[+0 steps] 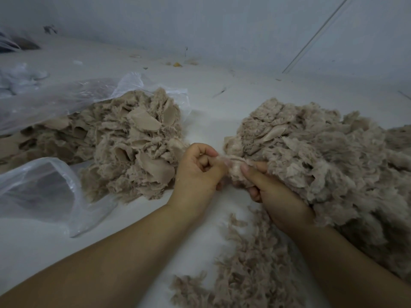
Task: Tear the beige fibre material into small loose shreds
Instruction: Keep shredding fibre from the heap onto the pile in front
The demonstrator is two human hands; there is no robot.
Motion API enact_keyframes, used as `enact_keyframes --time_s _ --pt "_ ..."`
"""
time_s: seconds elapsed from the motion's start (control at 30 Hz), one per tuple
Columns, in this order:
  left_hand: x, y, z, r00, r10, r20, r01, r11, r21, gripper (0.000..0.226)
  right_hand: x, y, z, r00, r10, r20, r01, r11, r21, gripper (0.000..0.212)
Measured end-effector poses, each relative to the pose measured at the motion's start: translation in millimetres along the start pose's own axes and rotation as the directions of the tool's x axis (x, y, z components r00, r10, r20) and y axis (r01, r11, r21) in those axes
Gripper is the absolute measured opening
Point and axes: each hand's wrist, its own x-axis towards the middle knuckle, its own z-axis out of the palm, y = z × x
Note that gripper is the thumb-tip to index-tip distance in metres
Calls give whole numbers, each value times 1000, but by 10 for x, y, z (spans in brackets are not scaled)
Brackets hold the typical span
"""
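**A:** Both hands are on the same tuft for us right now. Our left hand (198, 168) is curled into a fist, pinching one end of a small beige fibre clump (234, 166), and our right hand (270, 192) has thumb and fingers clamped on the other end. The hands sit close together with the clump stretched between them.

**B:** Yep, and where's the rest of the stuff?

**A:** We've got a chunky pile (131, 143) to the left, with flat unshredded flaps in it, lying partly on a clear plastic bag (44, 187). To the right there's a fluffier heap (315, 156), which our right hand is touching. Loose shreds (246, 267) lie scattered between our forearms.

**B:** Surface?

**A:** Pale white floor (211, 90), running back to a grey wall (200, 23), with little bits of debris along the wall's foot.
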Motion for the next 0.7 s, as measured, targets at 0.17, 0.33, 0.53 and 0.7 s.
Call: enact_keyframes --time_s 0.17,0.33,0.53,0.7 --pt "-6 -6 27 994 -85 69 88 995 -36 23 -7 12 5 997 70 -39 -70 997 20 29" --pt "-18 -21 6 978 -66 197 77 996 -47 23 -16 7 34 1000 -7 13 6 997 83 27" --pt "5 -32 29 981 -159 113 171 980 -103 9 -43 -18 36 1000 -18 16 17 998 59 31" --pt "7 -54 44 978 -123 171 133 990 -49 18 -31 -44 40 998 -43 55 42 999 13 27"
